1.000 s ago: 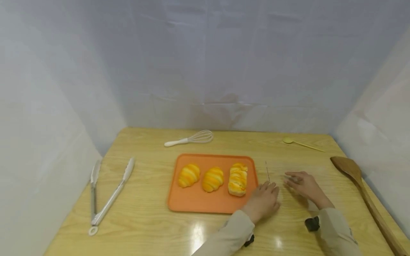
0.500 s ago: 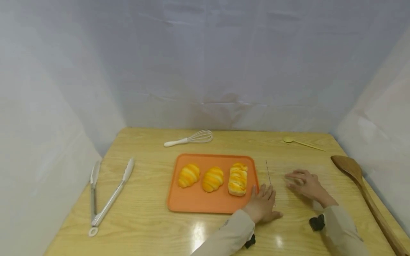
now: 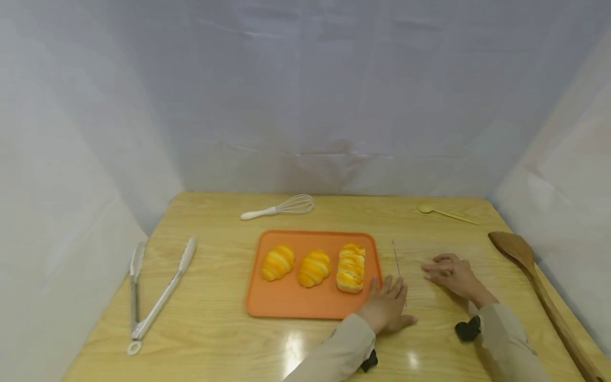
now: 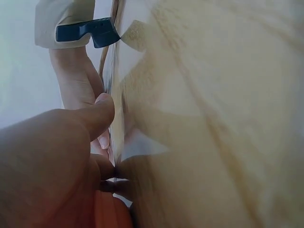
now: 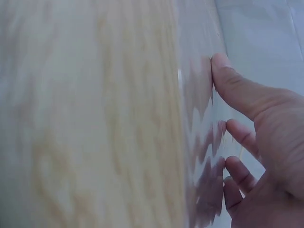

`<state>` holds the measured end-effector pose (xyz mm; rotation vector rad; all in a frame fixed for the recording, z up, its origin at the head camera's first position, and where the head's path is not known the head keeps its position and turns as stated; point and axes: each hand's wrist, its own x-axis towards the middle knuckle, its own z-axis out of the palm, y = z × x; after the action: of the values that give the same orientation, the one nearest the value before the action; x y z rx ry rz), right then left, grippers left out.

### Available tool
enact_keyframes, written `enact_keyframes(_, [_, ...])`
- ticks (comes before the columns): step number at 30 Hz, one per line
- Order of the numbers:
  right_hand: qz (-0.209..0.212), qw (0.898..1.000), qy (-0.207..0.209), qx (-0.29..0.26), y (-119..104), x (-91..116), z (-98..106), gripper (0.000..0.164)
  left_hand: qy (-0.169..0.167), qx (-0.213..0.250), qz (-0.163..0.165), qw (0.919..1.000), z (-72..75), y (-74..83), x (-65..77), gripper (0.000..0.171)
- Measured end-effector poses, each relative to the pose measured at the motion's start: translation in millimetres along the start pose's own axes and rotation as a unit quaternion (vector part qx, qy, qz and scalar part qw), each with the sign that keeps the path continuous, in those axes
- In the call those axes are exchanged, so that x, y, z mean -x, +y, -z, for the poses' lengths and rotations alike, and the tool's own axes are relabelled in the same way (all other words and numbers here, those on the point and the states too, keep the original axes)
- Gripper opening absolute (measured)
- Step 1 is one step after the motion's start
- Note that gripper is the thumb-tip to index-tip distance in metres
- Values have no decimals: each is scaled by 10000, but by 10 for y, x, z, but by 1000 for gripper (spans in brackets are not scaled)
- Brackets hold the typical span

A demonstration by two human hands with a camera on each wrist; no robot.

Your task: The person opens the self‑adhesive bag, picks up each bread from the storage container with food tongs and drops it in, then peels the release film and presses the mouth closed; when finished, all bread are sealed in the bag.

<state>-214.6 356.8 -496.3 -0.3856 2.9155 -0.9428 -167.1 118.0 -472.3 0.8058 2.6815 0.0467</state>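
A thin see-through plastic sheet or bag lies flat on the wooden table, a dark broken line running along its left edge. My left hand rests on that edge, fingers spread and thumb out to the right, overlapping the orange tray's near right corner. Over the sheet, my right hand has its fingertips down; in the right wrist view its thumb and fingers touch the glossy surface. Two croissants and a small bread loaf sit in the tray. Neither hand grips anything.
At the left lie metal tongs, spread apart. A white whisk is behind the tray, and a yellow spoon is at the back right. Along the right side runs a long wooden spatula. Pale sheeting encloses the table.
My left hand has slid slightly nearer to me along the dark line, and its fingers and thumb have spread. The right hand stays almost in place, and the tray and breads have not moved.
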Motion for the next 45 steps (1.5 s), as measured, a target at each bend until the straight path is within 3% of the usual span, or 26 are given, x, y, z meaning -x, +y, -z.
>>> enact_keyframes(9, [98,9998,148,16,42,36,-22,38,-19,114,-81,9999,-16,0,15,76])
enact_keyframes(15, [986,9908,867,335,81,11,-48,22,38,152,-105,9998,-2,5,24,75])
enact_keyframes(19, [1429,9830,1091,378,108,-1,-52,22,46,216,-95,9997,1,6,16,74])
enact_keyframes(23, [594,9974,402,-107,80,49,15,34,10,277,-115,9995,1,6,10,74])
enact_keyframes(26, [-166,9992,-53,-361,48,78,68,45,-11,344,-128,9993,2,4,7,74])
enact_keyframes(36, [-95,9993,12,-362,44,29,52,29,111,625,-8,9980,-3,-27,-25,79])
enact_keyframes(45, [-232,9985,-302,-394,28,63,65,41,182,387,217,9988,-5,-17,-63,84])
